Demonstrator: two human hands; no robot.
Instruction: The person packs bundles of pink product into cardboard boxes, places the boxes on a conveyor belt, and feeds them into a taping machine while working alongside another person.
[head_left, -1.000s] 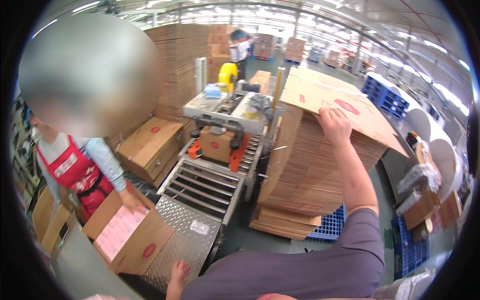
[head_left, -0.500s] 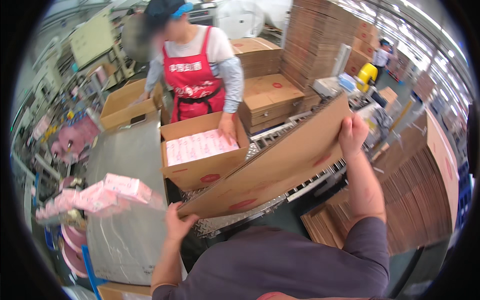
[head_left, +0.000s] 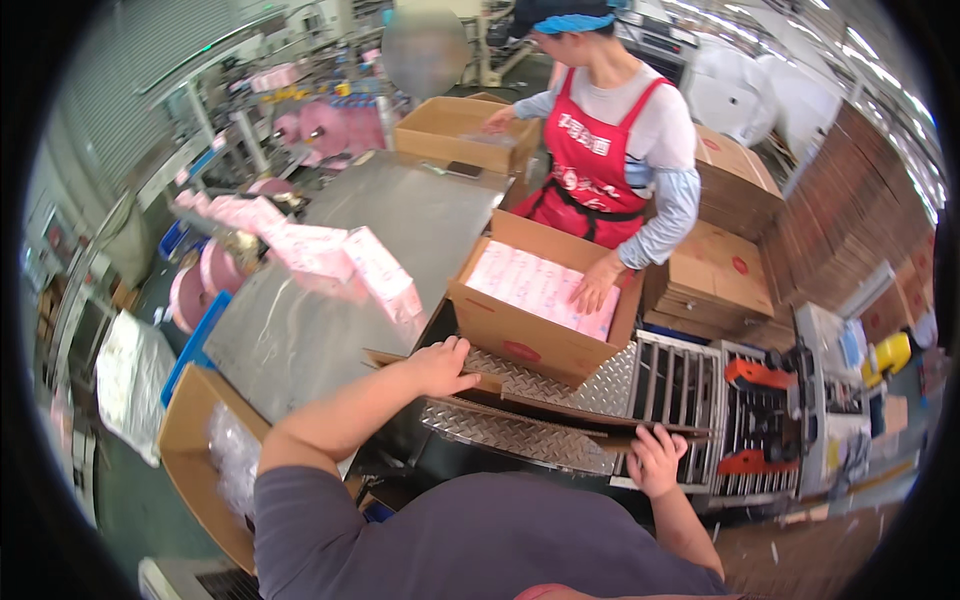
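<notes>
A flattened cardboard carton (head_left: 545, 411) stands on its edge before me, seen nearly edge-on, its layers slightly parted. My left hand (head_left: 437, 368) is closed over its left part. At its right end my right hand (head_left: 657, 461) curls its fingers over the edge. Just beyond stands an open cardboard box (head_left: 540, 338) filled with rows of pink-and-white packs (head_left: 528, 283). A co-worker in a red apron (head_left: 600, 150) rests one hand (head_left: 597, 284) on these packs and reaches with the other into another open box (head_left: 455, 150).
A metal table (head_left: 300, 340) at left carries a line of pink packs (head_left: 380, 270) and a phone (head_left: 463, 169). A diamond-plate surface (head_left: 520, 432) leads to a roller conveyor (head_left: 672, 385) with orange parts. Flattened cartons (head_left: 720, 270) are stacked at right. A box with clear plastic (head_left: 200, 450) stands lower left.
My view has turned left. The flattened carton, earlier held tilted with its broad side showing, is now lower and nearly edge-on beside the filled box. My right hand has come down with it.
</notes>
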